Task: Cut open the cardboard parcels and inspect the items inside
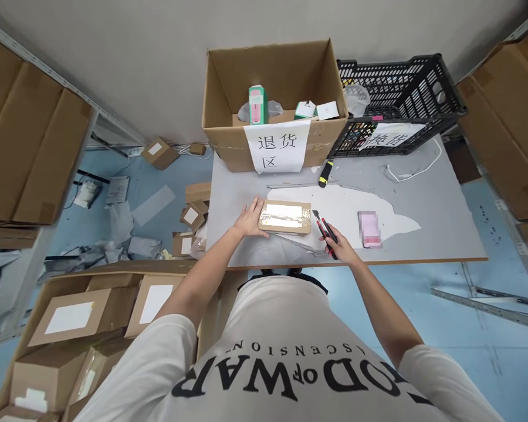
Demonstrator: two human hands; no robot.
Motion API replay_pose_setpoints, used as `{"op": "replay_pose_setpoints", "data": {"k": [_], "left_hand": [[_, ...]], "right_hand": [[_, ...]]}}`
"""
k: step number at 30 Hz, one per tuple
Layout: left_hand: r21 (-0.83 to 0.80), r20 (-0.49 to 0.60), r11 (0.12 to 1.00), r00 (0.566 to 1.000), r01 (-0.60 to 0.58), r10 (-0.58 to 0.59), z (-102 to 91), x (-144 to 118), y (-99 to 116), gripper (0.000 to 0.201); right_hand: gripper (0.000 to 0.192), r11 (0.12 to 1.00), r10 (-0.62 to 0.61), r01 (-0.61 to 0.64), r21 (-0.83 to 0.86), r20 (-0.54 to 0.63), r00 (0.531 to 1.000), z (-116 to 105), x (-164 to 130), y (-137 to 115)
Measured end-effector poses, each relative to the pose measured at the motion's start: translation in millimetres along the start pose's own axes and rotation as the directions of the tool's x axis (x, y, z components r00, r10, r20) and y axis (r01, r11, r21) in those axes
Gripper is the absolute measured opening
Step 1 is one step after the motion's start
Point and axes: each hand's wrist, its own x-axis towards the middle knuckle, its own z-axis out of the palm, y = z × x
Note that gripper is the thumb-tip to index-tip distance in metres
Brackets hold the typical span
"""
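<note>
On the grey table (440,223), near its front edge: one small flat cardboard parcel (285,217), sealed across the top with glossy clear tape, lying flat.

Left hand (250,220): rests spread and flat against the parcel's left end, fingers touching its edge, nothing gripped.

Right hand (343,248): just right of the parcel and apart from it, fingers closed round a red-and-black box cutter (325,230) whose tip points towards the parcel's right end without touching it.

Right of the parcel, beyond the cutter: a pink phone-sized item (369,229), flat on the table, blurred.

Behind the parcel: a yellow-and-black cutter (325,173) lying loose; further back, a large open cardboard box (276,105) with a white paper sign in printed characters on its front, holding a green-and-pink carton and several small white boxes.

Right of that box: a black plastic crate (400,99), also signed, with a white cable (416,170) trailing before it.

Left of the parcel, below on the blue floor (158,193): scattered small cartons and torn wrapping.
</note>
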Motion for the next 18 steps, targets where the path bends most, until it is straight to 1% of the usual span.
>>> {"op": "replay_pose_setpoints", "data": {"k": [1,3,5,7,9,12,16,18], "left_hand": [[0.053,0.011,0.999,1.000,0.005,-0.005,0.7,0.6,-1.4,0.115],[0.224,0.055,0.975,0.998,0.007,-0.020,2.2,1.9,-3.3,0.126],[0.407,0.096,0.913,0.995,-0.006,-0.037,3.9,3.4,-4.9,0.135],[0.521,0.115,0.853,0.993,-0.029,-0.036,5.6,5.0,-6.8,0.139],[0.566,0.118,0.823,0.993,-0.054,-0.016,6.9,6.0,-9.6,0.140],[0.574,0.110,0.815,0.994,-0.079,0.019,7.7,6.2,-14.5,0.140],[0.572,0.104,0.813,0.993,-0.108,0.059,7.6,5.4,-19.4,0.139],[0.576,0.103,0.810,0.992,-0.115,0.068,7.7,5.1,-20.3,0.139]], "right_hand": [[0.076,1.000,-0.005,0.005,-0.003,0.004,1.000,0.5,1.2,0.6],[0.075,1.000,-0.016,0.016,-0.007,0.015,1.000,0.6,3.2,1.6],[0.076,1.000,-0.024,0.025,-0.010,0.027,0.999,0.0,3.9,1.7],[0.076,1.000,-0.026,0.026,-0.013,0.032,0.999,-0.5,3.5,0.6],[0.075,1.000,-0.010,0.012,-0.029,0.048,0.999,-0.5,2.3,-1.5],[0.074,0.997,0.023,-0.019,-0.069,0.069,0.997,-1.5,0.5,-4.3],[0.075,0.997,0.020,-0.021,-0.080,-0.018,1.000,-7.4,0.6,-3.5],[0.076,0.997,0.020,-0.023,-0.079,-0.036,0.999,-10.0,2.4,-2.5]]}}
